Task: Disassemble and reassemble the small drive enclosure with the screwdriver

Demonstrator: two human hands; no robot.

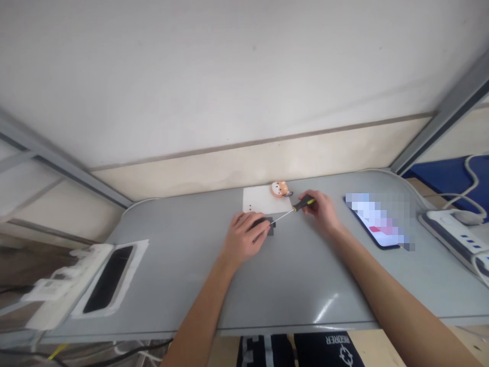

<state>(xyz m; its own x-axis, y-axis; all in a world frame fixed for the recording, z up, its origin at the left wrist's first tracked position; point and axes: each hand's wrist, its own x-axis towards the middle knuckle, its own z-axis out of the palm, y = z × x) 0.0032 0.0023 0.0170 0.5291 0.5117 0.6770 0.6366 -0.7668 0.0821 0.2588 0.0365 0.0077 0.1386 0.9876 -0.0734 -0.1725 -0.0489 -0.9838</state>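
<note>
A small dark block-like part [271, 228] lies on the grey table, partly covered by my left hand [246, 235], whose fingers press down on it. My right hand [320, 210] is wrapped round the black and yellow handle of a screwdriver [304, 203]. The thin metal shaft slants down to the left, and its tip meets the dark part beside my left fingertips. Just behind lies a white sheet [256, 196] with a few tiny dark bits on it. An orange and white animal-face trinket [279, 189] with a dark loop rests on the sheet.
On the right are a phone with a lit screen [376, 221] and a white power strip [456, 234] with cables. At the left, a dark phone [109, 278] lies on white paper beside another power strip [72, 285]. A wall panel [260, 153] closes off the table's back.
</note>
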